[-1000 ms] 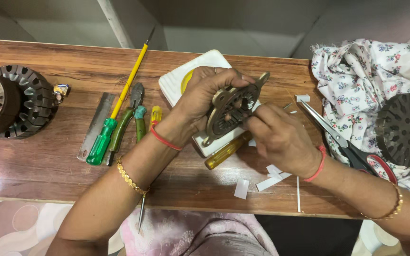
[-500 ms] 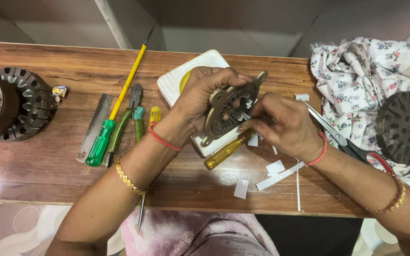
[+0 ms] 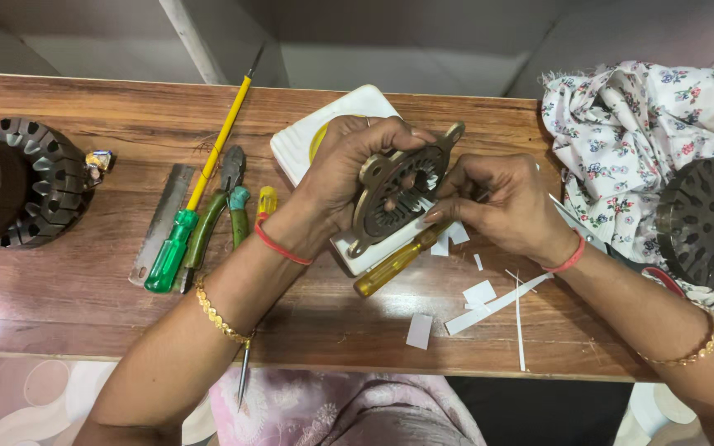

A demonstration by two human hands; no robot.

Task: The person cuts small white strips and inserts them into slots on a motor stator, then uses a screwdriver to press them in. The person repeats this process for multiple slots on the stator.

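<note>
Well, her left hand (image 3: 349, 169) is clasped around a slotted metal stator ring (image 3: 398, 194), holding it tilted just above the white box (image 3: 299, 144). Right hand (image 3: 506, 206) pinches at the ring's inner edge, fingers curled; paper scraps (image 3: 477, 293) lie just right of that box.

Wooden table (image 3: 84, 289), glossy top w/ reddish-brown grain, runs across the whole view. Far left: 2 dark metal stator cores (image 3: 18, 186), slotted, one partly over the other, a small foil wrapper (image 3: 98, 159) touching their right side. Next: flat steel ruler (image 3: 161, 221), long yellow screwdriver w/ green handle (image 3: 200, 182) lying diagonally, green-handled pliers (image 3: 216, 216), small yellow tool (image 3: 266, 201) just beside them. Centre: white rectangular box (image 3: 311, 136), amber-handled screwdriver (image 3: 396, 264) at its lower edge. Right of centre: approx. 8 white paper scraps & strips (image 3: 479, 299) scattered near the front edge. Far right: floral cloth (image 3: 621, 140) w/ scissors (image 3: 613, 252) at its edge.
</note>
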